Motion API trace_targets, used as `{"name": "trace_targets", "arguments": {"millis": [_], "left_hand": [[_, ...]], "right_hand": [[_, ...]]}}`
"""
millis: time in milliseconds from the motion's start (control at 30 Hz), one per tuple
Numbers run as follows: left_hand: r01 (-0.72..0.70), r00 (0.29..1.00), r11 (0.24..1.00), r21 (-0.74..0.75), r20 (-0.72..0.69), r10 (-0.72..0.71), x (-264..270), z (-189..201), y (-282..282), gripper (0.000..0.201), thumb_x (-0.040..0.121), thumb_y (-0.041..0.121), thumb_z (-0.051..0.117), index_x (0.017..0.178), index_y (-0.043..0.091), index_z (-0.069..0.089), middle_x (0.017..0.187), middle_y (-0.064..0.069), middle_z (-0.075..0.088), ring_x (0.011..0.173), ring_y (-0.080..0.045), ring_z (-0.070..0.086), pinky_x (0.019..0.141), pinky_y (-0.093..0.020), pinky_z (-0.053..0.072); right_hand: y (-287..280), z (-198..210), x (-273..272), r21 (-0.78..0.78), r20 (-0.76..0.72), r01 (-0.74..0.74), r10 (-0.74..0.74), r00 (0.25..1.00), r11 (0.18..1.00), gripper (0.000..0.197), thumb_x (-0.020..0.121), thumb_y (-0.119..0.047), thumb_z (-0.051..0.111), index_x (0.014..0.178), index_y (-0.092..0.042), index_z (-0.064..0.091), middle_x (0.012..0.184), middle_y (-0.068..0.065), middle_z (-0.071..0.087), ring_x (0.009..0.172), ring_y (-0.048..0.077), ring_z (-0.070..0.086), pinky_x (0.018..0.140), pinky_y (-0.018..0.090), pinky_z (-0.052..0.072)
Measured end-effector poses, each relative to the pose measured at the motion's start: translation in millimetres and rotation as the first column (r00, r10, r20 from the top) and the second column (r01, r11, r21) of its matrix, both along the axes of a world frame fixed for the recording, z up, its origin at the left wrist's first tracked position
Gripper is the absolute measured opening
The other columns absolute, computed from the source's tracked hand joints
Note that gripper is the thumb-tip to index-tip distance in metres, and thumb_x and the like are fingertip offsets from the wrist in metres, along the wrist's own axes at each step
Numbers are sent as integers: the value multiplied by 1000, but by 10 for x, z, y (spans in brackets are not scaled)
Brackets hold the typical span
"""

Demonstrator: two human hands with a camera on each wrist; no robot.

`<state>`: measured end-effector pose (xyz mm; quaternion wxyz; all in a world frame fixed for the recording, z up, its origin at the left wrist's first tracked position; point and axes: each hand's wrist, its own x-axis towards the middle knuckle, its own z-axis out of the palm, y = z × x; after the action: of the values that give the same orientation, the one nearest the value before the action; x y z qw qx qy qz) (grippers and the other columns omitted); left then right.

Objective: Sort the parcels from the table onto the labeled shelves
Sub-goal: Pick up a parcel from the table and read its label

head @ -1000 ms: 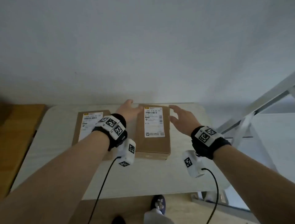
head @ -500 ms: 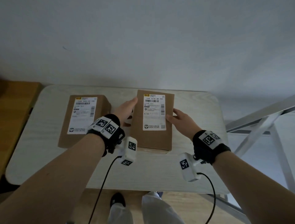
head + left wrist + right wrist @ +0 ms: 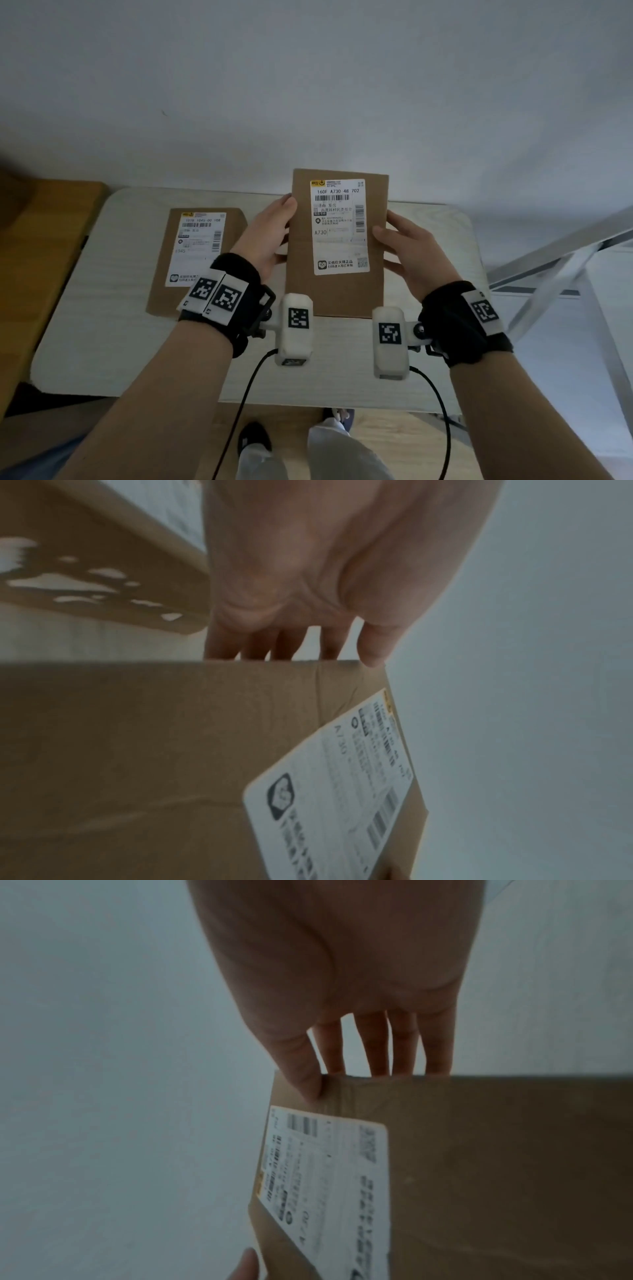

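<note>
I hold a brown cardboard parcel (image 3: 337,294) with a white label reading A730, lifted off the table and tilted toward me. My left hand (image 3: 274,233) grips its left side, thumb on the top face and fingers underneath. My right hand (image 3: 407,246) grips the right side the same way. In the left wrist view the left hand's fingers (image 3: 260,642) go behind the parcel (image 3: 171,750). In the right wrist view the right thumb presses the parcel (image 3: 496,1164) near its label. A second brown parcel (image 3: 161,284), labelled 1045, lies flat on the table (image 3: 102,335) to the left.
The pale wood-grain table stands against a grey wall (image 3: 308,85). A wooden surface (image 3: 34,257) adjoins the table on the left. A metal frame (image 3: 565,260) slants at the right. My shoes (image 3: 253,442) show on the wood floor below the table's front edge.
Both hands closed on the sides of the A730 parcel and raised it off the table, tipping its label toward me. The 1045 parcel stayed put.
</note>
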<state>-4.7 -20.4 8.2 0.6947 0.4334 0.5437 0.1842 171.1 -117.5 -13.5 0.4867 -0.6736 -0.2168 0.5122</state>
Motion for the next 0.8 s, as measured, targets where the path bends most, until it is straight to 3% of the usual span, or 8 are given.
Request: {"name": "trace_targets", "arguments": {"millis": [100, 267, 433, 600, 800], "left_hand": [[-37, 998, 994, 102, 62, 31, -123, 291, -28, 41, 103, 35, 40, 142, 28, 50, 114, 8, 66, 100, -12, 59, 72, -31, 46], [-92, 987, 967, 237, 151, 57, -389, 754, -136, 38, 103, 32, 42, 139, 31, 54, 100, 14, 70, 90, -9, 62, 66, -28, 44], [-123, 970, 942, 313, 237, 48, -695, 1159, -262, 37, 103, 32, 43, 138, 33, 55, 104, 14, 71, 94, -9, 64, 79, -32, 50], [-141, 956, 916, 375, 292, 27, -950, 1390, -398, 37, 102, 32, 44, 137, 34, 56, 104, 15, 71, 92, -8, 63, 74, -28, 47], [-153, 947, 893, 423, 322, 10, -1114, 1547, -504, 36, 102, 31, 44, 136, 35, 56, 108, 14, 71, 98, -10, 63, 80, -30, 48]], "right_hand": [[-39, 314, -132, 110, 5, 45, -46, 999, 993, 47, 91, -13, 58, 136, -25, 55, 99, -3, 73, 95, 9, 66, 81, 28, 48], [-119, 850, -388, 262, 56, 66, -83, 995, 963, 49, 90, -12, 61, 137, -22, 54, 96, -4, 73, 86, 4, 67, 77, 24, 49], [-226, 1261, -651, 369, 90, 52, -91, 992, 928, 48, 90, -13, 61, 136, -23, 55, 101, -3, 73, 86, 3, 68, 71, 19, 49], [-334, 1475, -884, 452, 120, 23, -86, 989, 892, 46, 90, -12, 60, 134, -24, 57, 97, -8, 75, 87, 1, 69, 76, 21, 49], [-423, 1628, -1053, 508, 133, 9, -88, 987, 861, 45, 91, -10, 59, 132, -25, 59, 97, -10, 76, 86, 0, 70, 78, 22, 50]]}}
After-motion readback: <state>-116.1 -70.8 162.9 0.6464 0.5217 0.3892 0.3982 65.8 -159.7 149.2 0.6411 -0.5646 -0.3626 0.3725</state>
